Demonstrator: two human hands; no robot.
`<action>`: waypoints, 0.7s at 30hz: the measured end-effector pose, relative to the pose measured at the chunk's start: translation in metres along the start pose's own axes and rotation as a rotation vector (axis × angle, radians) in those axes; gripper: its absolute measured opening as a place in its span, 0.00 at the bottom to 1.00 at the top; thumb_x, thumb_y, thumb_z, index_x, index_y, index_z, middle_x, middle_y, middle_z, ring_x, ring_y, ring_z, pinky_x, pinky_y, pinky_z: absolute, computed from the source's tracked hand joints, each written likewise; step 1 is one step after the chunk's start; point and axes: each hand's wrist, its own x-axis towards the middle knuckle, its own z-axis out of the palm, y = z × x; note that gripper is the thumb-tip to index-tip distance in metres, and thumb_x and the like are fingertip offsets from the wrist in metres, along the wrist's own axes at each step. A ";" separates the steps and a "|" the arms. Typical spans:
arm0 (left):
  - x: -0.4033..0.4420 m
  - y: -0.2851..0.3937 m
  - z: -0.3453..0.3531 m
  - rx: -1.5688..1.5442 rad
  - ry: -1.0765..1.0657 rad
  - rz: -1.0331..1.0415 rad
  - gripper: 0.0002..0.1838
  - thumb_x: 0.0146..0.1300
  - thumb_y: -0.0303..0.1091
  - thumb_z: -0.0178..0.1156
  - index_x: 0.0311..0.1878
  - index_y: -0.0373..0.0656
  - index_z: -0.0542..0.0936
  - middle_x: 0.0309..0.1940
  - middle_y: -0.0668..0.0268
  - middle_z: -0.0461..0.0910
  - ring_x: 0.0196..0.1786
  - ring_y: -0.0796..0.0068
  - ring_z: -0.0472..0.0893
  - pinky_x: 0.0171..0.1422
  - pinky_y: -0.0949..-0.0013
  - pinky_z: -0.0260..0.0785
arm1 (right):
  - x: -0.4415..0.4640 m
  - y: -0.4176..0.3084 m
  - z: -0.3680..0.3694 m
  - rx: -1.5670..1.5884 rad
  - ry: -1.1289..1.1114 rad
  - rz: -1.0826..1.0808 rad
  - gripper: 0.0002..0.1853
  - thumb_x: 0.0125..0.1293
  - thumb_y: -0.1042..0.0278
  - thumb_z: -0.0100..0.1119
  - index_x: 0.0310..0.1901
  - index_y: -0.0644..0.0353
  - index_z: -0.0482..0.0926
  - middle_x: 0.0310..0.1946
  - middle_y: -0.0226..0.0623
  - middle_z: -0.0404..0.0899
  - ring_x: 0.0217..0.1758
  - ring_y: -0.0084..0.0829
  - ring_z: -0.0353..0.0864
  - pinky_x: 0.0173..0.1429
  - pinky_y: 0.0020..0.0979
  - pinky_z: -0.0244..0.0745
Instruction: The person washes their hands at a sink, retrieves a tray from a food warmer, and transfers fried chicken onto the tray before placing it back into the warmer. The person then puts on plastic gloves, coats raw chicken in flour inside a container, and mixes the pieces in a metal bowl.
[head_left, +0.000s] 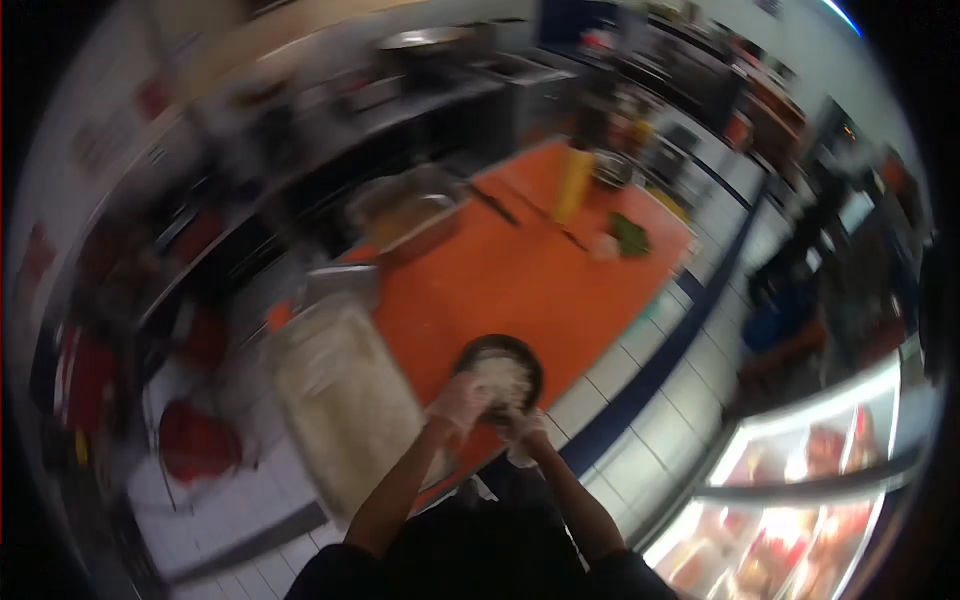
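A dark round bowl [533, 372] with a pale, whitish food [503, 370] in it is at the near edge of the orange work surface [480, 290]. My left hand [461, 402], in a clear glove, reaches over the bowl's left side, its fingers at the food and blurred. My right hand [524, 430], also gloved, is at the bowl's near right rim; its fingers are smeared by motion. Whether either hand grips the bowl or food is not clear.
Left of the bowl lies a long pale tray [345, 400]. Farther back are a metal pan [405, 215], a knife [495, 205], a yellow bottle [572, 187] and green leaves [629, 236]. A lit display case [790, 500] stands at right.
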 end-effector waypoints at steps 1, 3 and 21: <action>0.006 0.034 -0.041 -0.184 -0.045 -0.223 0.19 0.61 0.45 0.61 0.48 0.40 0.81 0.42 0.51 0.80 0.48 0.51 0.79 0.54 0.54 0.72 | -0.010 -0.002 0.006 -0.221 0.031 -0.097 0.17 0.68 0.57 0.56 0.53 0.58 0.76 0.38 0.39 0.84 0.41 0.37 0.84 0.47 0.41 0.79; 0.001 0.069 -0.090 -0.221 -0.059 -0.427 0.22 0.61 0.47 0.60 0.52 0.41 0.81 0.44 0.53 0.81 0.48 0.53 0.79 0.55 0.55 0.71 | -0.027 -0.020 0.017 -0.442 0.057 -0.226 0.17 0.69 0.56 0.56 0.51 0.59 0.76 0.41 0.39 0.83 0.42 0.38 0.83 0.47 0.42 0.78; 0.087 -0.021 -0.090 -0.687 0.250 -1.130 0.38 0.61 0.46 0.62 0.71 0.40 0.65 0.55 0.58 0.79 0.42 0.73 0.80 0.49 0.68 0.72 | 0.221 -0.061 -0.058 0.181 -0.170 0.035 0.25 0.64 0.72 0.54 0.63 0.54 0.64 0.53 0.43 0.76 0.38 0.42 0.84 0.32 0.42 0.82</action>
